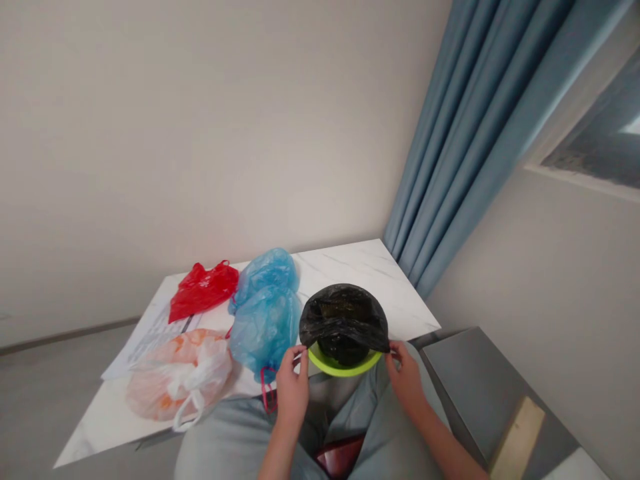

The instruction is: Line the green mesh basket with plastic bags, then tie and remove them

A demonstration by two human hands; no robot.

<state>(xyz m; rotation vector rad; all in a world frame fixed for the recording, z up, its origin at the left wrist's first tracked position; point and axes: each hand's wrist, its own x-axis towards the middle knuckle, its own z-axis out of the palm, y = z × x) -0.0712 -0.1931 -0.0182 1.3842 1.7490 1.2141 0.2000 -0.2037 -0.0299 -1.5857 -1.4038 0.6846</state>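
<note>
A black plastic bag [345, 327] is spread over a lime-green basin [340, 369], covering its back and sides and sagging into the middle. The basin's front rim shows bare. My left hand [294, 380] pinches the bag's edge at the left of the rim. On the opposite side, my right hand [401, 370] pinches the bag's other front corner. The basin sits at the table's front edge, above my lap. What lies inside under the bag is hidden.
Left of the basin lie light-blue bags [267, 320], a red bag [203, 290] and a knotted white bag [185, 377] with orange contents. Printed paper [135, 343] lies beneath on the marble-patterned table [345, 257]. Blue curtains [465, 120] hang right; a dark box-like surface [480, 380] stands below.
</note>
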